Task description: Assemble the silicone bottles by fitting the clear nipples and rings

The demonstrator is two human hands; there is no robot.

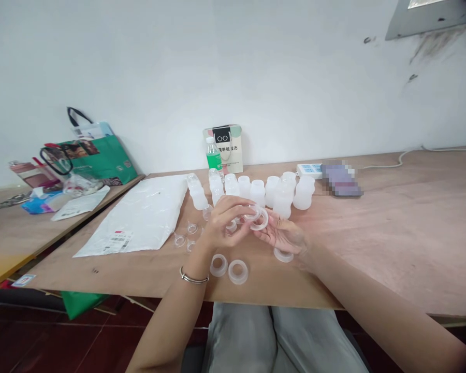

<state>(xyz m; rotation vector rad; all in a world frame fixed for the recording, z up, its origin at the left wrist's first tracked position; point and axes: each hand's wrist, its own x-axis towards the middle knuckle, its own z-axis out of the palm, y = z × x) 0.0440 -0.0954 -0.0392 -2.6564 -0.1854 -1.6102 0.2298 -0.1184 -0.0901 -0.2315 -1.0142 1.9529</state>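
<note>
In front of me, my left hand (227, 220) is closed, pinching a clear round piece (251, 211) that looks like a bottle nipple. My right hand (283, 234) grips a translucent bottle collar ring (261, 221) by its edge. The two pieces meet or overlap between my fingertips; whether they are joined I cannot tell. Below my hands lie loose collar rings (238, 272), and another ring (283, 255) is partly under my right wrist. Several clear nipples (179, 239) lie left of my left hand. Behind my hands stand several frosted baby bottles (305, 192), some capped.
A white plastic mailer (140, 212) covers the table's left part. At the wall stand a green-labelled drink bottle (213, 155) and a paper bag (235, 147). A blurred phone (341, 180) leans by a white box (309, 171). A green bag (108, 158) sits far left.
</note>
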